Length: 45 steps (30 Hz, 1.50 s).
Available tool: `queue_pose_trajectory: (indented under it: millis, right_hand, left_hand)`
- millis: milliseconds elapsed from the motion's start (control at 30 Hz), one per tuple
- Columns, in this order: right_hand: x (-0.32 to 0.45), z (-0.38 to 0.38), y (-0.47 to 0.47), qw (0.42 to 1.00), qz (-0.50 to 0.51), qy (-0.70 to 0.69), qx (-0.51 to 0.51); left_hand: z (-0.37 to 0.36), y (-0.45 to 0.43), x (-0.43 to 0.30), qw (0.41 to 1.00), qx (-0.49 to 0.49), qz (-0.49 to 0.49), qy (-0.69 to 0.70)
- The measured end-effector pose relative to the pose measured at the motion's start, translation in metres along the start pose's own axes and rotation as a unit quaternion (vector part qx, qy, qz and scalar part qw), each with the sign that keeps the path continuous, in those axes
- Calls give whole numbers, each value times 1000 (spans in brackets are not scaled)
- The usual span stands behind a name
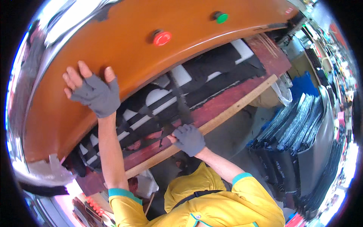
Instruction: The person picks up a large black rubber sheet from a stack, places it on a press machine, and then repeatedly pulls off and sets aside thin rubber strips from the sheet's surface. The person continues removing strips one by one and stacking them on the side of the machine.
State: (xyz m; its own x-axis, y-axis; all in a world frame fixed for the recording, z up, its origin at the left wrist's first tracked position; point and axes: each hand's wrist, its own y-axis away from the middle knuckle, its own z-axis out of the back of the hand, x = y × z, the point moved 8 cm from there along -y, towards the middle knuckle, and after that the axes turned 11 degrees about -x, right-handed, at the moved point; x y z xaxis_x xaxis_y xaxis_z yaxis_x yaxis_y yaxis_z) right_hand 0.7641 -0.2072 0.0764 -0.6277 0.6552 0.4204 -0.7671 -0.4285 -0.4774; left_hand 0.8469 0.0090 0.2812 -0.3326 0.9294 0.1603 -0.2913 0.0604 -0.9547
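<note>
My left hand, in a grey fingerless glove, is raised over the orange machine panel with its fingers apart; whether it touches the panel I cannot tell. My right hand, gloved alike, is at the front edge of the red board, its fingers closed on the end of a black strip. The strip runs back across black sheet material with cut-out shapes, which lies on the board partly under the panel. White shows through the openings. A red push button and a green push button stick out of the panel.
A wooden rail runs along the board's front edge. Stacked dark sheets or strips stand at the right, beside a blue item and a white bag. A red coiled hose is at the lower left.
</note>
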Motion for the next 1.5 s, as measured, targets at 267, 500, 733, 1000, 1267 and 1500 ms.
queue_pose_trajectory:
  millis: [267, 500, 733, 1000, 1267, 1500]
  right_hand:
    - [-1, -7, -24, 1000, -9, 0, -1]
    - [3, -13, -16, 1000, -11, 24, -11]
    - [3, -21, -9, 997, -48, 55, 26]
    - [7, -14, 21, 995, -37, 88, -23]
    - [13, 19, 78, 995, -60, 81, 19]
    - [-5, 67, 58, 975, -44, -166, -143]
  left_hand:
    - [96, 106, -13, 980, 76, 78, 165]
    - [175, 208, -34, 966, 225, 47, 121]
    - [148, 255, -19, 898, 414, 116, 93]
    - [168, 278, -21, 923, 344, 110, 133]
    - [217, 301, -30, 879, 403, 137, 214]
    - [270, 259, -49, 905, 339, 1, 255]
